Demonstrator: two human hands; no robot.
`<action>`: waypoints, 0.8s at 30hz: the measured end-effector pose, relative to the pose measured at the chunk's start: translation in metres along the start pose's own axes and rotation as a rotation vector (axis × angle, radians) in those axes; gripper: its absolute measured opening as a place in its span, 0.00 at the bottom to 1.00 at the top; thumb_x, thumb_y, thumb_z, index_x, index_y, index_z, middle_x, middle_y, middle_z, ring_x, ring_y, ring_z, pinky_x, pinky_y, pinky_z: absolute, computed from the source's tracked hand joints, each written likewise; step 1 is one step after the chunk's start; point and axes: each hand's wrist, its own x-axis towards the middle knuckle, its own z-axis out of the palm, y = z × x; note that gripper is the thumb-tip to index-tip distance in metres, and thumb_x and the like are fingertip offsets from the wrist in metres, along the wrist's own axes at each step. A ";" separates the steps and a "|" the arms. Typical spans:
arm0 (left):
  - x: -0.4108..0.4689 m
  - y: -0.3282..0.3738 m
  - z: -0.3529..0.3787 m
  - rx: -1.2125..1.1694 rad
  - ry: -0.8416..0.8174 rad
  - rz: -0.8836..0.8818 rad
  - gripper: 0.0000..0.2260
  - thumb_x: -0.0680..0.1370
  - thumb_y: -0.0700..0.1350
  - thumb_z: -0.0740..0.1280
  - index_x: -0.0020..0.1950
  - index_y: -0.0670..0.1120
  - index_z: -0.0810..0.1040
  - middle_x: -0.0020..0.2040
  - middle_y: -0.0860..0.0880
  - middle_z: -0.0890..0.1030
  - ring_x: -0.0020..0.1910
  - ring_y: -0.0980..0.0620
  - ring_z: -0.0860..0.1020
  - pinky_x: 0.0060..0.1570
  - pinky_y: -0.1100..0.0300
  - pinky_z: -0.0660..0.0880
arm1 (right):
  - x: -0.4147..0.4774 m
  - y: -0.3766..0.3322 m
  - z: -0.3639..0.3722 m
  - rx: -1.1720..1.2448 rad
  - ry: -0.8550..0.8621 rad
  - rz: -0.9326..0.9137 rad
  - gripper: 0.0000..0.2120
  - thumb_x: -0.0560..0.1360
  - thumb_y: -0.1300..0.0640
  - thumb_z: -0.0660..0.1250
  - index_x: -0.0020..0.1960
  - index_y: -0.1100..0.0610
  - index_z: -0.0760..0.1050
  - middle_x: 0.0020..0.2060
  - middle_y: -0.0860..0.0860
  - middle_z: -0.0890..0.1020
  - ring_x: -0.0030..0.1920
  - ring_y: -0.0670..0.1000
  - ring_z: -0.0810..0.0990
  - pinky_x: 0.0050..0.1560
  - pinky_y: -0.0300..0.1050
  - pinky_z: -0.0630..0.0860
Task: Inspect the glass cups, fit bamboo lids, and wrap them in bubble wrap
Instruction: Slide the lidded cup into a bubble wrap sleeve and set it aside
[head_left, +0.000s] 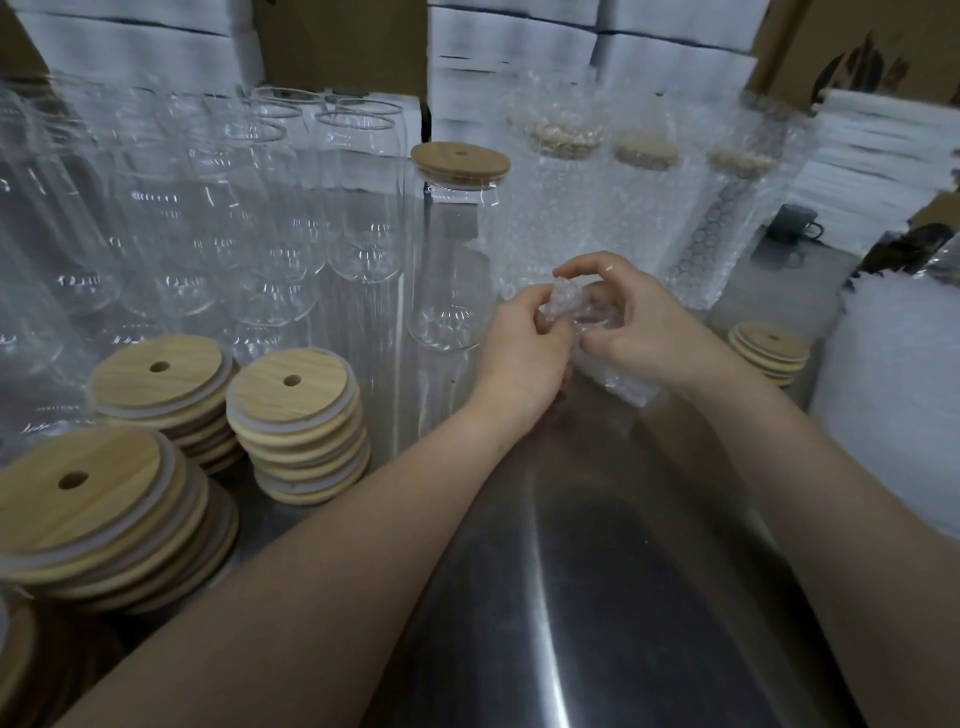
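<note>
My left hand (524, 343) and my right hand (631, 317) meet over the steel table and both pinch a crumpled piece of bubble wrap (571, 306) between their fingertips. Just left of my hands stands a tall glass cup (449, 249) with a bamboo lid (460, 162) fitted on top. Behind my hands stand three lidded cups wrapped in bubble wrap (566, 208). Rows of bare glass cups (234, 218) fill the back left. Stacks of bamboo lids (296, 421) with centre holes sit at the front left.
A small stack of lids (769, 351) lies right of my hands. A white roll of bubble wrap (893, 400) stands at the right edge. White boxes (519, 62) and cardboard cartons line the back. The steel table (597, 571) stretches in front of me.
</note>
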 end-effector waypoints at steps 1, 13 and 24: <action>0.000 0.001 0.000 0.006 0.001 0.008 0.11 0.79 0.35 0.60 0.48 0.49 0.77 0.28 0.52 0.74 0.23 0.53 0.73 0.27 0.51 0.77 | 0.001 0.001 0.000 -0.009 0.012 0.000 0.23 0.68 0.66 0.67 0.60 0.49 0.73 0.50 0.56 0.83 0.52 0.49 0.82 0.55 0.42 0.76; 0.002 0.004 -0.004 0.160 0.070 0.034 0.15 0.76 0.36 0.61 0.60 0.45 0.80 0.38 0.49 0.78 0.32 0.42 0.79 0.30 0.59 0.74 | 0.002 -0.001 -0.006 0.174 0.267 0.114 0.14 0.76 0.72 0.61 0.49 0.59 0.82 0.40 0.52 0.84 0.32 0.40 0.82 0.32 0.30 0.73; -0.003 0.007 -0.004 0.293 0.188 0.045 0.07 0.71 0.44 0.64 0.40 0.46 0.81 0.28 0.51 0.73 0.40 0.41 0.77 0.41 0.54 0.74 | 0.010 0.009 -0.015 0.346 0.534 0.211 0.07 0.78 0.65 0.64 0.49 0.59 0.81 0.29 0.47 0.84 0.26 0.48 0.82 0.24 0.35 0.69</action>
